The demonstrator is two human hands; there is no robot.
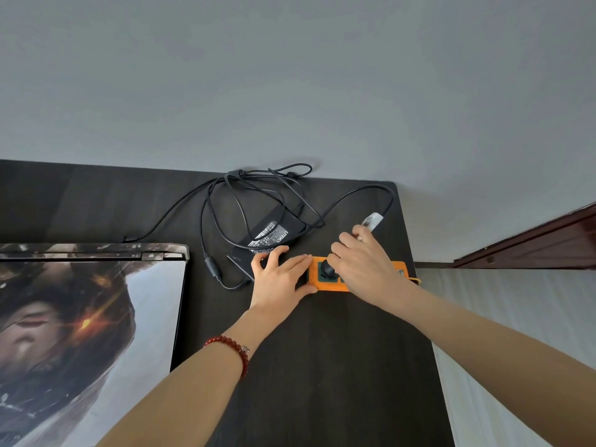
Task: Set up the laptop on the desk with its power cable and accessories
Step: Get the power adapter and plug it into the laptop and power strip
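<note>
A closed laptop (87,321) with a printed picture on its lid lies at the left of the dark desk (338,366). Behind my hands sits the black power brick (274,235) amid its tangled black cable (364,193). An orange power strip (314,285) lies near the desk's right edge. My left hand (280,279) rests on the strip's left end, fingers spread and fairly straight. My right hand (364,266) grips the black plug (328,270), which sits in the strip's leftmost socket. The rest of the strip is hidden under my right hand.
A grey wall (290,85) rises right behind the desk. A white tag (372,220) hangs on the cable past my right fingers. To the right of the desk lie a pale surface (516,333) and a dark wooden ledge (532,243).
</note>
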